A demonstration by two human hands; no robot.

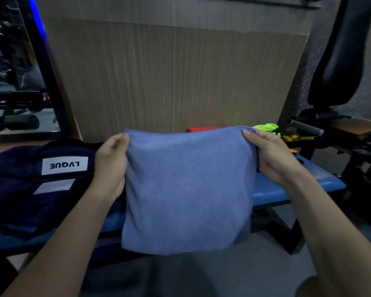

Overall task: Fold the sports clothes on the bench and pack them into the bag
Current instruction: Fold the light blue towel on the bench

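Observation:
A folded blue-grey towel (186,189) hangs in the air in front of me, above the blue bench (291,185). My left hand (110,168) pinches its upper left corner and my right hand (272,155) grips its upper right corner. A dark navy bag (30,189) with a white LVQUE label lies on the bench to the left, next to my left hand. Behind the towel's top edge an orange garment (201,129) and a neon green garment (266,127) peek out on the bench.
A wood-grain panel (176,71) stands upright right behind the bench. Black gym equipment with a padded seat back (338,61) and a grey handle (306,127) is on the right. A mirror (13,71) is on the left. Grey floor lies below.

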